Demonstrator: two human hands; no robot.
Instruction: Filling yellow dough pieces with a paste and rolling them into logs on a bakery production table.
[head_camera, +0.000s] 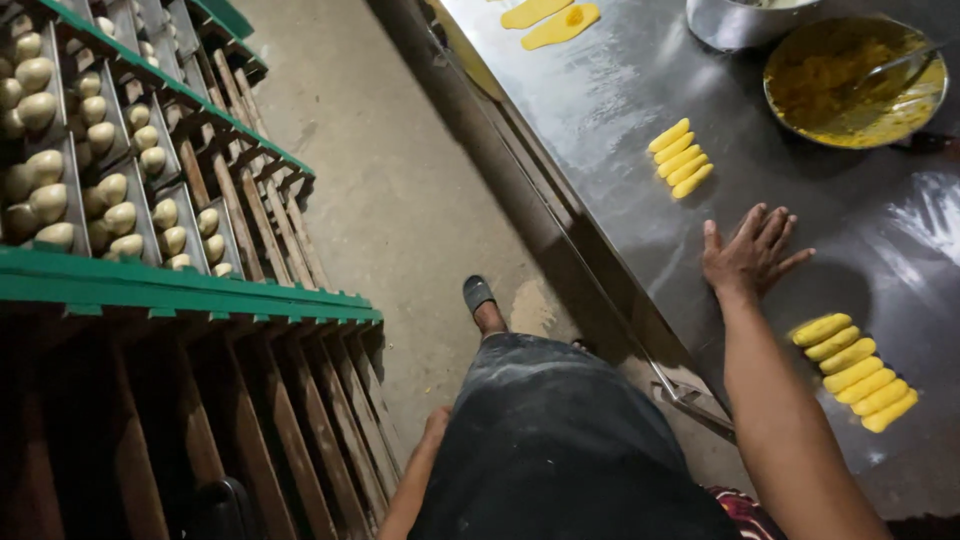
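1. Two hands belong to the person: the right hand (752, 252) lies flat on the steel counter (620, 90), palm down, fingers spread wide and holding nothing.
2. That hand rests near the counter's near-left edge, between two groups of yellow dough sticks and touching neither.
3. Four dough sticks (681, 158) lie side by side farther along the counter, beyond the fingertips.
4. Seven dough sticks (856, 371) lie in a slanted row closer in, just beside the right forearm.
5. The left hand (436, 425) hangs low beside the dark shorts (560, 440); it is mostly hidden, so I cannot tell how its fingers are set or whether it holds anything.
6. A round pan (855, 85) of yellow filling, with a spoon (895, 62) in it, sits toward the counter's far right, next to a metal bowl (740, 22).
7. Two flattened yellow dough pieces (550, 20) lie at the far end of the counter.
8. Across the concrete floor (400, 200), a green rack (200, 290) carries trays of pale dough balls (110, 190).
9. One sandalled foot (480, 298) stands on the floor beside the counter's edge.
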